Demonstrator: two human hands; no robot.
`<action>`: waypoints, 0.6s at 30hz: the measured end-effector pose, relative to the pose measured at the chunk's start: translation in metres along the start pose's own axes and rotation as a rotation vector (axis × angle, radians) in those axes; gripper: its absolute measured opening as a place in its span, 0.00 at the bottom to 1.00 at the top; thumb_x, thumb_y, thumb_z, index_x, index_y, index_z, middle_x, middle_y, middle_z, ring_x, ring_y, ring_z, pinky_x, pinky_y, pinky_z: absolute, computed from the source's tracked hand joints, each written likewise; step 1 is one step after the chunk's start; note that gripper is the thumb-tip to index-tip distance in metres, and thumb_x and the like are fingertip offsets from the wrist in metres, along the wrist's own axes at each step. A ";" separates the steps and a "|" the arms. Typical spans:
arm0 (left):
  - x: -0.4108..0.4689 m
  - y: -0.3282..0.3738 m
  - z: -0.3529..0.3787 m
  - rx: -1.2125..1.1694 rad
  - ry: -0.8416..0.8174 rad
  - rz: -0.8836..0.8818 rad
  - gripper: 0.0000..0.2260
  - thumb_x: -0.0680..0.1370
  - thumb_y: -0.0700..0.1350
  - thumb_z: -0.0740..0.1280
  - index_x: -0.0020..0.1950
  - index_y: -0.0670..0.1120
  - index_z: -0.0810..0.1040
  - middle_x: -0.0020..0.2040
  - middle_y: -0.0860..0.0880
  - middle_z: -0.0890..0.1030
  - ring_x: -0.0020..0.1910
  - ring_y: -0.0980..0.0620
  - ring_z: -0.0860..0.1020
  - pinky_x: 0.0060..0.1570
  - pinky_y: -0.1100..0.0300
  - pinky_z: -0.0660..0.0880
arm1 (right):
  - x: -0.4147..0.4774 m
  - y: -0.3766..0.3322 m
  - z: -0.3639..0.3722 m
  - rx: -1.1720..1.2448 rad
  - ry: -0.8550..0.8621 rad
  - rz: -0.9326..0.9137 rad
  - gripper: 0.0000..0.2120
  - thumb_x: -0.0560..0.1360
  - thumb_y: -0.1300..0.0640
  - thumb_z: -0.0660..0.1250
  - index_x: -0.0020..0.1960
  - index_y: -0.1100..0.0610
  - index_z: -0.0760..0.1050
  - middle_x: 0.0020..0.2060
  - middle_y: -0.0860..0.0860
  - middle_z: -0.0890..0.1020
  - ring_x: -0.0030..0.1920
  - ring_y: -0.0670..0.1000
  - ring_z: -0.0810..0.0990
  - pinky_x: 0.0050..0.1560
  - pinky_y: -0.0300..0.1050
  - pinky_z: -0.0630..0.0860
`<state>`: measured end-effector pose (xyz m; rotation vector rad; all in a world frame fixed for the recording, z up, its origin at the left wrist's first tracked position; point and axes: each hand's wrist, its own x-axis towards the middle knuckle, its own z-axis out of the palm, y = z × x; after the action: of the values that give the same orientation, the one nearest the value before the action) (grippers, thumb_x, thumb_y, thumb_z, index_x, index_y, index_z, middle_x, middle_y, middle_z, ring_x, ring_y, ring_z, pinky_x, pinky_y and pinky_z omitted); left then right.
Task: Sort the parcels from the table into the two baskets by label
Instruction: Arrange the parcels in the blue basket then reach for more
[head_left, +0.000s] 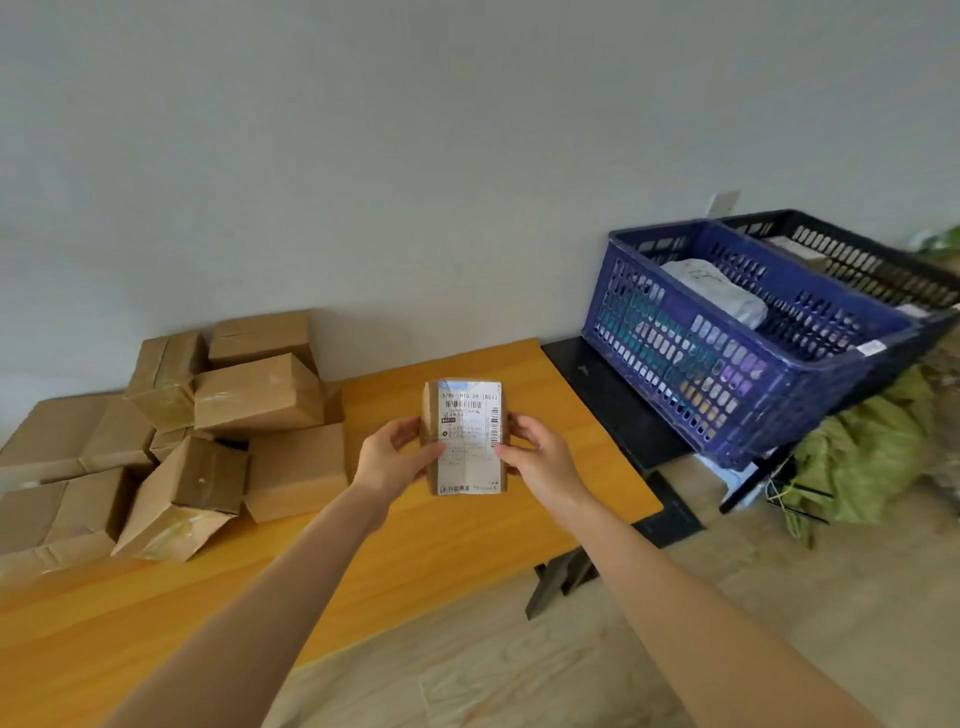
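Both hands on a small cardboard parcel (464, 436)

Left hand (388, 457) and right hand (540, 457) pinch its edges, white label up, over the smooth orange wood table (447, 545).

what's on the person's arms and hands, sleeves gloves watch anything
Nothing worn shows. The left hand and right hand are bare, without gloves, and neither wrist carries a watch or bracelet. Both forearms are bare down to the frame's edge, so no sleeve is in view.

Bare left hand (392, 457), right hand (540, 462) (forearms (291, 571) seemingly bare too).
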<state>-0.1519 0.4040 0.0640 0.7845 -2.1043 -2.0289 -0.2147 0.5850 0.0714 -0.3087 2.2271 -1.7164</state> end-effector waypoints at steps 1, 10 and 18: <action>-0.001 0.003 0.012 0.012 -0.016 0.005 0.26 0.73 0.40 0.74 0.70 0.43 0.71 0.65 0.48 0.77 0.61 0.47 0.77 0.58 0.48 0.78 | -0.002 0.002 -0.012 -0.007 0.016 0.000 0.20 0.77 0.62 0.67 0.68 0.55 0.71 0.61 0.49 0.77 0.62 0.49 0.76 0.59 0.50 0.78; -0.036 0.037 0.142 0.107 -0.122 0.099 0.26 0.74 0.41 0.73 0.71 0.46 0.70 0.64 0.48 0.77 0.60 0.47 0.78 0.55 0.49 0.79 | -0.042 0.011 -0.146 -0.012 0.130 -0.032 0.18 0.78 0.62 0.66 0.66 0.55 0.72 0.60 0.49 0.78 0.62 0.48 0.76 0.61 0.52 0.77; -0.092 0.052 0.287 0.065 -0.171 0.098 0.26 0.75 0.40 0.71 0.72 0.44 0.69 0.62 0.46 0.78 0.59 0.46 0.78 0.54 0.49 0.79 | -0.093 0.032 -0.290 0.006 0.185 -0.063 0.18 0.78 0.64 0.65 0.67 0.56 0.71 0.56 0.46 0.78 0.55 0.42 0.77 0.53 0.38 0.78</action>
<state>-0.2101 0.7005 0.1105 0.5207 -2.2606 -2.0523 -0.2354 0.8870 0.1186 -0.2297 2.3632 -1.8528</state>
